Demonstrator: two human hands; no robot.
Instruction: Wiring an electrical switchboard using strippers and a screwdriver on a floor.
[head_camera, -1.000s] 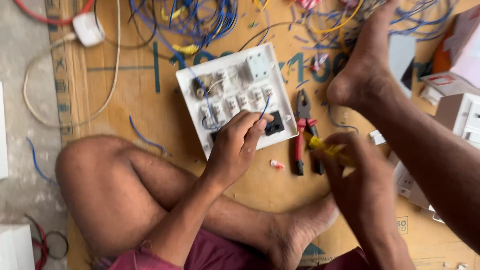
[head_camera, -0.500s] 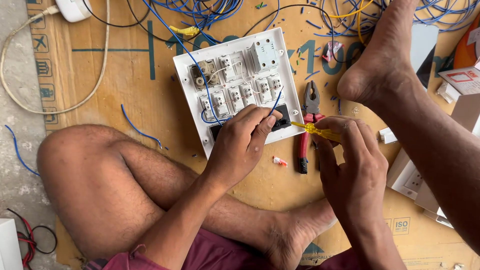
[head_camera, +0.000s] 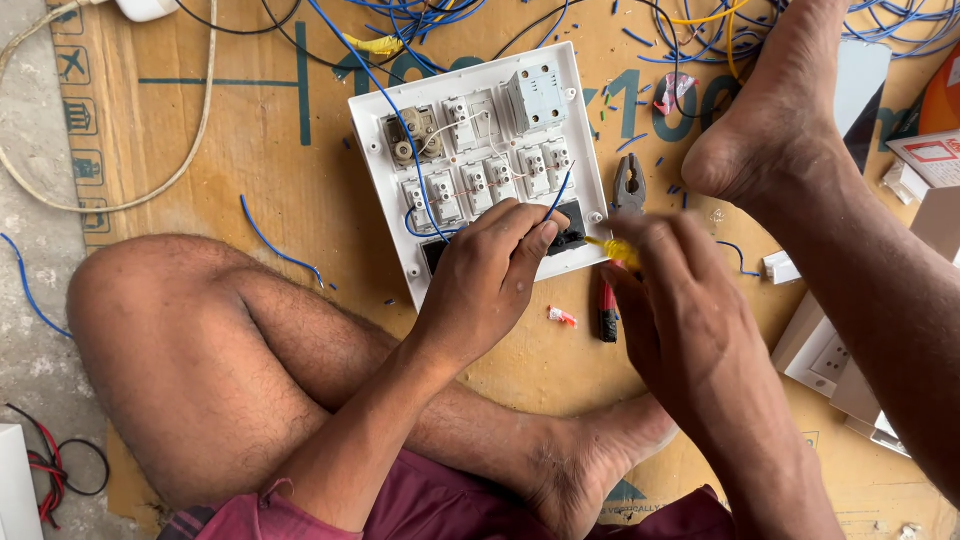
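**Blue wire being held at the switch plate**

A white switch plate (head_camera: 480, 160) is being shown back-side up on a sheet of cardboard (head_camera: 300, 180) in the upper centre of the frame. Its shallow back is being filled by two rows of white switch modules, a round brass-coloured part at its upper left corner, and a grey block at its upper right. A black module is being partly covered at its lower edge.

The left hand (head_camera: 485, 285) is being rested on the lower edge of the plate, its fingers (head_camera: 525, 235) being pinched together on a blue wire (head_camera: 558, 195) that is being led up to the lower row of modules. A second, longer blue wire is being run from the top of the frame down across the plate.

The right hand (head_camera: 690, 320) is being held just right of the plate, its fingers closed on a yellow-handled tool (head_camera: 612, 247), whose tip is being pointed toward the black module; the tool's kind cannot be told because of blur.

Pliers (head_camera: 620, 250) with red-and-black handles are being left on the cardboard between the plate and the right hand. A small red-and-white scrap (head_camera: 562, 317) is being seen below the left hand. Loose blue wires (head_camera: 420, 15) are being bunched along the top.
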